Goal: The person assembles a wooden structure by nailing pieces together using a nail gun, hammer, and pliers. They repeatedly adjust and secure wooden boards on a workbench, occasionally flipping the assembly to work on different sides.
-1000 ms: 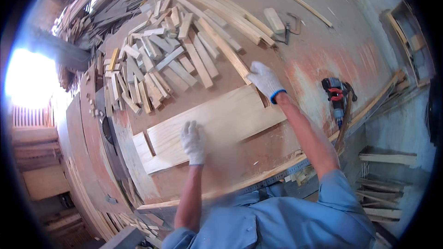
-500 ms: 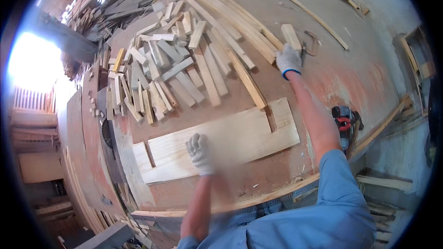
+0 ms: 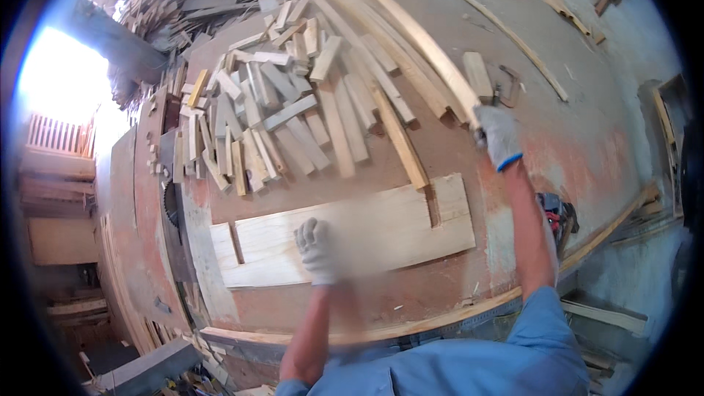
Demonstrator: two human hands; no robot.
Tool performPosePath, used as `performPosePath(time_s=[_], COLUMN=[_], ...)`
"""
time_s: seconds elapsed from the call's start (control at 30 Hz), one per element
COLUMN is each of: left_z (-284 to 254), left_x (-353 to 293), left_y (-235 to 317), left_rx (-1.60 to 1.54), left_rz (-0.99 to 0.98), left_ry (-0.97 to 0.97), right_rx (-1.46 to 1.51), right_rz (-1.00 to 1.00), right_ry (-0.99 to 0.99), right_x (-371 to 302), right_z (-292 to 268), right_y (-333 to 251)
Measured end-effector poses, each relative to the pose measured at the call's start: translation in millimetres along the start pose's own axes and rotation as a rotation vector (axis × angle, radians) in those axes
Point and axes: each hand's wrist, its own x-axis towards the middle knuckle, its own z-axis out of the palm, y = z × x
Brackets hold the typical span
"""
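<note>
My right hand (image 3: 501, 138), in a pale work glove with a blue cuff, is closed around the near end of a long wooden strip (image 3: 425, 40). This end is raised off the table, and the strip runs away to the far side. My left hand (image 3: 315, 251), also gloved, rests on a wide pale board (image 3: 271, 227) with its fingers slightly bent and apart. A blurred patch hides part of the board beside that hand. Narrow slots are cut near both ends of the board. Another wooden strip (image 3: 402, 143) touches the board's far edge at the right slot.
Many short wood offcuts (image 3: 275, 117) lie heaped beyond the board. A small block (image 3: 477, 75) and a C-clamp (image 3: 510, 88) lie past my right hand. A red and black power tool (image 3: 557, 213) sits by my right forearm. A circular saw blade (image 3: 171, 202) shows at left.
My right hand has drawn the long strip's near end toward me and to the right, lifting it from the strips beside it. My left hand stays on the board. The view shifts slightly.
</note>
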Motion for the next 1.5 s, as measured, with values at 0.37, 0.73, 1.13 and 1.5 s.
performPosePath(time_s=[0.37, 0.73, 1.13, 1.5], left_z=[-2.9, -50.5, -86.5, -145.4], left_x=[-4.8, -79.7, -188.8, -156.5], left_y=[-18.7, 4.0, -16.1, -136.0], left_rx=[-0.108, -2.129, -0.923, 0.446], left_rz=[-0.100, -1.158, -0.455, 0.012], left_ry=[-0.008, 0.052, -0.761, -0.482], right_rx=[-0.180, -0.346, -0.961, -1.093], right_rz=[0.316, 0.241, -0.265, -0.243], right_ry=[-0.515, -0.274, -0.119, 0.207], right_x=[-242.9, -311.9, -281.0, -261.6], right_z=[-39.9, -61.7, -88.7, -47.7], right_y=[35.7, 140.6, 211.9, 204.3])
